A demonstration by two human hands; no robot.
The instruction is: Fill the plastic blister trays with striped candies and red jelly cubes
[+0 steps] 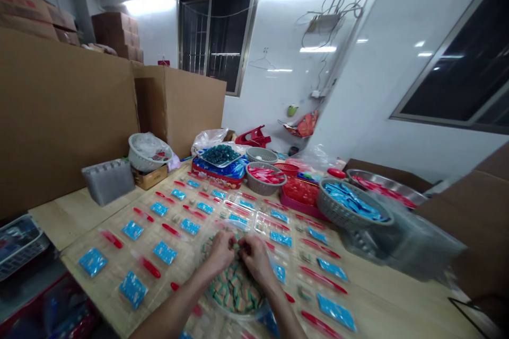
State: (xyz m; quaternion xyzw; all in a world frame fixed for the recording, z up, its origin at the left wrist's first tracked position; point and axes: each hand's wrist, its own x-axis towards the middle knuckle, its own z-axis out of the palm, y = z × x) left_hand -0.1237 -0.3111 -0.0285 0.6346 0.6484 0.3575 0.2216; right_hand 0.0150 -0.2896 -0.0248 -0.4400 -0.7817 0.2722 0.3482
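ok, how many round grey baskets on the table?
3: blue-packet basket on the right, red-item basket mid-table, third basket just behind it. More may be hidden.

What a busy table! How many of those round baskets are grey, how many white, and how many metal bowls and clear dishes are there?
Grey round baskets: 3
White round basket: 1
Metal bowl: 1
Clear dish of mixed pieces: 1
Total: 6
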